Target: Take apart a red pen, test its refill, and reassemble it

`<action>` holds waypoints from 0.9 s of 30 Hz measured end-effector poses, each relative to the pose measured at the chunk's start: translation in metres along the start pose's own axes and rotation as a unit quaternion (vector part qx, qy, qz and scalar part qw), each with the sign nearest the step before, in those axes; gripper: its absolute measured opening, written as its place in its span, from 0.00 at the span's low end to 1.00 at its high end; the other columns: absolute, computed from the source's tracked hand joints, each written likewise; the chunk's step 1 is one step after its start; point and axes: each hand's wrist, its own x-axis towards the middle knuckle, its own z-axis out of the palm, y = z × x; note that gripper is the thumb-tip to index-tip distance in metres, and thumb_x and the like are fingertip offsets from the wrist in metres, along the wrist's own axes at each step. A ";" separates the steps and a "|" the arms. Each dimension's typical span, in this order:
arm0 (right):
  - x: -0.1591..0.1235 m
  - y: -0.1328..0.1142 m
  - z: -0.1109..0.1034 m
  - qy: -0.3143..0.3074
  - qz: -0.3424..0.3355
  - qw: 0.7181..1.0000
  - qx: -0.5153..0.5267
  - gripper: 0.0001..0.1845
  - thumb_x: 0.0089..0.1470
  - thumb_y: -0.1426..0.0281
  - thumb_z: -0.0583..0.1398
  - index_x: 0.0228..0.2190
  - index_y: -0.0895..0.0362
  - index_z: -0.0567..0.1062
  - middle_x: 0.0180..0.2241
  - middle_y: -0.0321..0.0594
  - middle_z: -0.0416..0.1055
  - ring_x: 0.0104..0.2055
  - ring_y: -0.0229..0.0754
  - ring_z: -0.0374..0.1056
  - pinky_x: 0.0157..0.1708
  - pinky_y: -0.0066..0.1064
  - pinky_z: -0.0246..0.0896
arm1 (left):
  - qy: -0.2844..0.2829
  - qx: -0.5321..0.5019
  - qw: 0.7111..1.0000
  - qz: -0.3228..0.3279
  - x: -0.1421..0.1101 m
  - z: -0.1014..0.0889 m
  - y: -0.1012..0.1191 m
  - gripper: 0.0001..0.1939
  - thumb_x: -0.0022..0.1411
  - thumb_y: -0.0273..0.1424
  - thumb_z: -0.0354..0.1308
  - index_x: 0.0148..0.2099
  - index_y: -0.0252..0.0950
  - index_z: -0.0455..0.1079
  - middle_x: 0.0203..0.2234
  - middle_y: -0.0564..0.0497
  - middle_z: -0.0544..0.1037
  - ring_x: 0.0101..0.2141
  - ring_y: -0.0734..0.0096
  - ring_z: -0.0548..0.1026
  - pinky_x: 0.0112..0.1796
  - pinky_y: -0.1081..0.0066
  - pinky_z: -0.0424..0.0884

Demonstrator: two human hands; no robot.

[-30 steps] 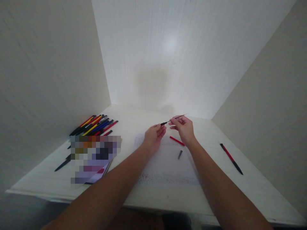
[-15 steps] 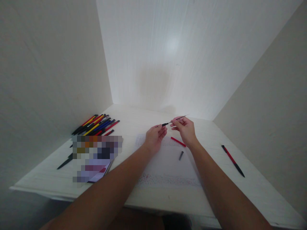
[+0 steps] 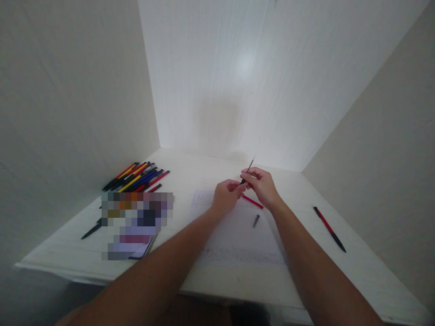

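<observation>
My left hand point(image 3: 227, 194) and my right hand point(image 3: 262, 188) meet above a white sheet of paper point(image 3: 234, 228) at the middle of the white table point(image 3: 360, 262). Both pinch a thin black pen refill point(image 3: 248, 170) whose tip points up and away from me. Just below my right hand a red pen barrel piece point(image 3: 253, 202) lies on the paper. A small dark grey pen part point(image 3: 256, 220) rests a little nearer to me on the same sheet.
A pile of several pens point(image 3: 137, 176), red, yellow, blue and black, lies at the far left by the wall. A blurred patch covers something flat at the left. One black pen point(image 3: 91, 230) lies beside it. A red and black pen point(image 3: 329, 228) lies at the right. Walls enclose three sides.
The hands have come together. The refill, earlier held nearly level between them, now stands steeply with its tip up. My left hand moved right toward my right hand.
</observation>
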 end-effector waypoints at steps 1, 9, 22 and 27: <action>0.000 -0.001 0.000 -0.001 0.001 1.000 -0.006 0.12 0.48 0.61 0.67 0.30 0.57 0.78 0.23 0.34 0.71 0.22 0.33 0.62 0.22 0.27 0.56 | 0.005 0.023 1.000 0.017 0.000 0.000 -0.001 0.03 0.55 0.23 0.66 0.32 0.30 0.75 0.24 0.47 0.78 0.24 0.71 0.74 0.29 0.72 0.67; -0.001 -0.006 0.001 0.056 -0.010 0.998 0.000 0.15 0.52 0.56 0.63 0.29 0.55 0.78 0.28 0.37 0.73 0.22 0.33 0.59 0.19 0.26 0.48 | -0.007 0.110 0.991 0.081 -0.002 -0.001 0.001 0.05 0.56 0.20 0.63 0.30 0.34 0.75 0.24 0.50 0.78 0.26 0.71 0.73 0.33 0.72 0.66; -0.007 -0.027 -0.037 -0.289 0.099 0.905 -0.297 0.11 0.45 0.61 0.68 0.24 0.56 0.77 0.20 0.36 0.71 0.20 0.35 0.62 0.19 0.28 0.52 | 0.081 0.140 0.984 0.071 0.005 -0.006 -0.003 0.11 0.56 0.17 0.56 0.39 0.37 0.67 0.22 0.55 0.72 0.22 0.71 0.70 0.29 0.72 0.60; -0.018 -0.039 -0.031 -0.375 0.145 0.827 -0.393 0.11 0.27 0.71 0.72 0.21 0.54 0.80 0.21 0.35 0.74 0.22 0.39 0.66 0.22 0.29 0.54 | 0.118 0.176 0.974 0.074 0.007 -0.008 0.000 0.09 0.59 0.20 0.53 0.31 0.39 0.64 0.19 0.55 0.63 0.23 0.68 0.63 0.29 0.71 0.55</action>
